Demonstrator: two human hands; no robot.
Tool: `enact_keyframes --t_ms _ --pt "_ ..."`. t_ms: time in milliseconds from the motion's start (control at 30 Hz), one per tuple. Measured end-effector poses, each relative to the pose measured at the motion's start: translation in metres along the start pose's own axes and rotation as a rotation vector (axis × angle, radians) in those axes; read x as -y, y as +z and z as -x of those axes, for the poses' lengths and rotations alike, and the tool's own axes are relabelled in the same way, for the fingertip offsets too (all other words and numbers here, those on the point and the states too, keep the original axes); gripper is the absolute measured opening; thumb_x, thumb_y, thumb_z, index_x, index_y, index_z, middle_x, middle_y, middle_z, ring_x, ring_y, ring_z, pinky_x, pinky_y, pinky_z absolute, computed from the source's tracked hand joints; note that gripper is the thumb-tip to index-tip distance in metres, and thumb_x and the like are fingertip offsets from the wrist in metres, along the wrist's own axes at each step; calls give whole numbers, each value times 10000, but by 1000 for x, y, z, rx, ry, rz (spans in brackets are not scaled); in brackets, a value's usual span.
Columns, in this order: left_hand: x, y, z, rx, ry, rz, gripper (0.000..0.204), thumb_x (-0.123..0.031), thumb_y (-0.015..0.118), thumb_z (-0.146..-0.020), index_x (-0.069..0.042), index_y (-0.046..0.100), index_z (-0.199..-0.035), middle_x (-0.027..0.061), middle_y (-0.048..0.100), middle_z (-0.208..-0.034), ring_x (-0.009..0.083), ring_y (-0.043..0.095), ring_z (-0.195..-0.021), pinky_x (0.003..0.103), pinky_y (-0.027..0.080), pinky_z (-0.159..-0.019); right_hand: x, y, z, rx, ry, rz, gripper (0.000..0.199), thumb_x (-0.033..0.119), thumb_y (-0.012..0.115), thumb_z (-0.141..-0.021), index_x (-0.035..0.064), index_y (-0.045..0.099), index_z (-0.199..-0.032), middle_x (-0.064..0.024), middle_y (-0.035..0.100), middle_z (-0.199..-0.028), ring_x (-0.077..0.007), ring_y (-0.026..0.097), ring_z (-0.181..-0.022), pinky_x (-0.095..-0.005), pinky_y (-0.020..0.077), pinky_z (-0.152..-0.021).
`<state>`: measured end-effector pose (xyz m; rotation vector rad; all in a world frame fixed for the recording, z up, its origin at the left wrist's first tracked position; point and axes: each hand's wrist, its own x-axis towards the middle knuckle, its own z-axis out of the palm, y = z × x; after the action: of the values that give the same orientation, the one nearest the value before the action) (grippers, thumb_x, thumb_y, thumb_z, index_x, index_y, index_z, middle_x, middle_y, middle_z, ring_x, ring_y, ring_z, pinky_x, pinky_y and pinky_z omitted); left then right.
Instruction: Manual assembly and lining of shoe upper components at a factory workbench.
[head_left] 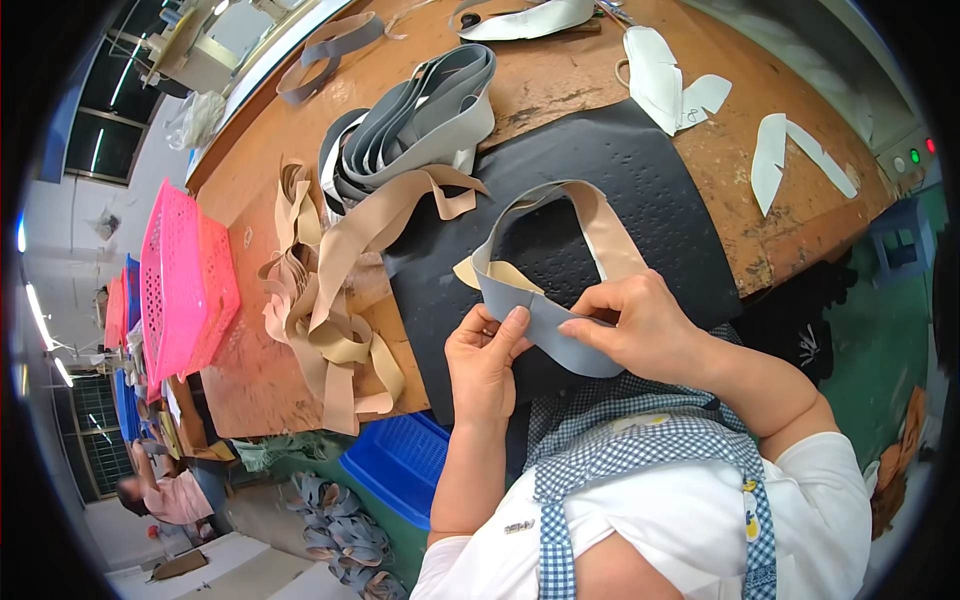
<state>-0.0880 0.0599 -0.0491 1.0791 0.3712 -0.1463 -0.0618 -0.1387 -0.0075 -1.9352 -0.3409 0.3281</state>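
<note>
Both my hands grip a looped strip (570,335), grey-blue on its outer face and beige inside, raised over a black mat (430,265). My left hand (487,350) pinches the loop near a seam, thumb on the grey face. On the loop's right part, my right hand (640,315) has its thumb and fingers closed on the edge. A pale yellow tab (468,272) sticks out at the loop's left side. Left of the mat lies a tangle of beige strips (345,270). Beyond it rests a bundle of grey strips (440,110).
White cut patterns (655,80) lie on the wooden table (540,85), with a V-shaped white piece (775,160) at the right. A pink basket (190,285) stands at the left edge. Below are a blue crate (400,465) and grey loops (340,525). Another person (175,495) is at far left.
</note>
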Motion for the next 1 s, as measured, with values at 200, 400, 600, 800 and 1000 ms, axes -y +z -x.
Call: enact_keyframes --t_ms 200,400,600,800,1000 --pt "3 4 0 -20 20 30 97 -43 709 -917 -8 653 -988 75 713 -919 124 679 -814 279 577 -770 -3 3 -1 -30 -20 7 160 120 755 -850 -40 746 -868 -112 694 -680 -109 631 -584 -268 485 -536" --pt "17 6 -1 -33 97 103 102 -34 706 -916 -5 648 -994 79 714 -934 123 670 -812 269 553 -775 -4 3 1 -38 -28 5 162 120 751 -851 -41 745 -859 -109 688 -669 -108 628 -576 -269 480 -528" --pt "30 15 6 -27 123 75 104 -10 708 -905 -20 645 -987 67 705 -971 112 649 -846 262 522 -806 1 -5 -3 -16 9 -46 152 116 753 -851 -32 723 -871 -86 694 -713 -108 647 -630 -266 500 -560" --pt "42 18 18 71 104 69 182 9 705 -902 -12 662 -1078 44 696 -1035 105 636 -947 270 497 -875 -6 -9 -6 18 62 -107 121 86 749 -851 -26 711 -877 -75 705 -750 -115 665 -678 -271 536 -609" --pt "29 12 8 16 43 178 94 -15 704 -915 -38 633 -973 24 683 -945 100 636 -882 254 521 -806 -8 -4 -3 -34 34 -113 118 88 761 -835 -23 721 -843 -92 712 -720 -110 662 -629 -262 532 -589"
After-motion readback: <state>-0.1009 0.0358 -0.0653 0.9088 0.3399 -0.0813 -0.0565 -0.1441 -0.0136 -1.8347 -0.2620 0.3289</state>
